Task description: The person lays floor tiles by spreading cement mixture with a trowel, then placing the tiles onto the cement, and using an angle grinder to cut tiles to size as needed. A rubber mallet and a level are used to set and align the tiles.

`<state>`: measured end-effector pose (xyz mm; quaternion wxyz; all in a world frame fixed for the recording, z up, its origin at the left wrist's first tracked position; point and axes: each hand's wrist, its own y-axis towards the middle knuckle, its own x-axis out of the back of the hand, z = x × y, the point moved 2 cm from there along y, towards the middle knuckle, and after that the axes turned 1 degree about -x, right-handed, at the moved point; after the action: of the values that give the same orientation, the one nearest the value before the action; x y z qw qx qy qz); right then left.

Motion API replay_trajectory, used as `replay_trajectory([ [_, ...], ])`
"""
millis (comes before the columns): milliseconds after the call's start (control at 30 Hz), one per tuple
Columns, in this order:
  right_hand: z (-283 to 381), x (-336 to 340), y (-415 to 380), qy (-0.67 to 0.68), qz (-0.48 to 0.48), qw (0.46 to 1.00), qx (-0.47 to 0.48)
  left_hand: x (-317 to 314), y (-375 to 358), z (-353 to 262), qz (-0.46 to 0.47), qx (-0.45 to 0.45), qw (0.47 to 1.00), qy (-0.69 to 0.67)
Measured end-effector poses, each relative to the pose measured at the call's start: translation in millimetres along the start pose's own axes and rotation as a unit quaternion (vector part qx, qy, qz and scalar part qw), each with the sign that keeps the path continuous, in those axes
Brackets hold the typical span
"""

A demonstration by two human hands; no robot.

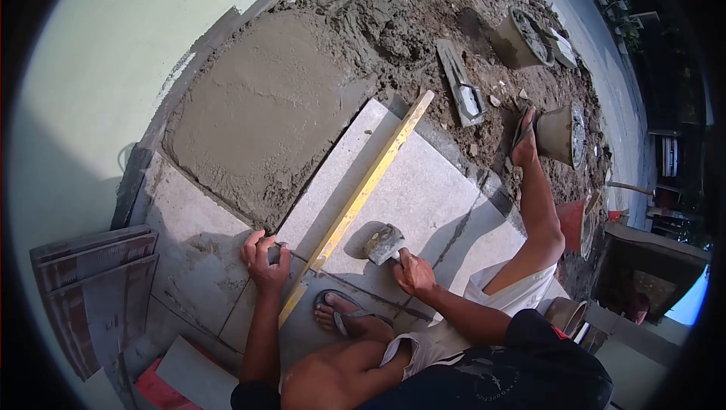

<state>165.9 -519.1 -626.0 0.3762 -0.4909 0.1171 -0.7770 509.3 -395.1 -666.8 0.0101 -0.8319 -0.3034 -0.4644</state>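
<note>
From the head view I record a person crouched on laid floor tiles [423, 191] at the edge of a bed of wet mortar [265, 107], which lies against a pale wall [113, 54]. The left hand [265, 262] rests at the corner where the tile meets the mortar, its grip clenched around a small dark object [274, 253] that I cannot identify. The right hand [412, 272] is closed on the handle of a trowel [384, 243]; the blade is tilted, loaded with grey mortar, and sits just above the tile surface, casting a shadow beside it. Between the two hands a long yellow straightedge [363, 194] lies flat across the tile, running diagonally from near the left hand up toward the loose soil. One foot in a sandal [344, 312] stands on the tile just below the straightedge; the other foot [523, 138] is planted well apart on the soil [423, 24]. On that soil I note a level [461, 85] lying flat, and two buckets [522, 39] on their sides, one just beside the far foot. A stack of spare tiles [94, 289] leans at the lower left, near the wall.
</note>
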Motion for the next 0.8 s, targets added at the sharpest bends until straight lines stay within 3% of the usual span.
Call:
replay_trajectory([
  [200,-6,1,4,0.004,0.041,0.998,-0.039,-3,-5,6,-0.002,0.019,1.000,-0.014],
  [233,-3,0,4,0.004,0.072,0.997,-0.016,3,0,1,0.001,0.032,0.999,-0.022],
  [300,-2,1,5,0.037,0.013,0.999,-0.001,8,1,0,0.022,0.040,0.999,-0.029],
  [333,-9,-5,4,0.032,0.028,0.999,0.010,9,1,0,0.018,0.048,0.998,-0.029],
  [400,-15,-9,3,-0.047,-0.023,0.991,0.127,9,0,-2,0.008,0.063,0.998,-0.032],
  [500,-8,-7,7,-0.045,0.000,0.984,0.171,11,3,-2,0.012,0.046,0.999,-0.026],
  [533,-1,-7,7,-0.047,0.000,0.984,0.171,11,3,-2,0.012,0.048,0.998,-0.027],
  [600,4,-8,8,-0.068,0.020,0.997,0.040,10,3,-3,0.008,0.049,0.998,-0.031],
  [700,-2,-11,5,-0.102,0.034,0.994,0.030,11,5,-1,0.004,0.042,0.999,-0.022],
  [800,5,-2,4,-0.043,0.036,0.998,0.026,10,2,-2,0.015,0.045,0.999,-0.024],
])
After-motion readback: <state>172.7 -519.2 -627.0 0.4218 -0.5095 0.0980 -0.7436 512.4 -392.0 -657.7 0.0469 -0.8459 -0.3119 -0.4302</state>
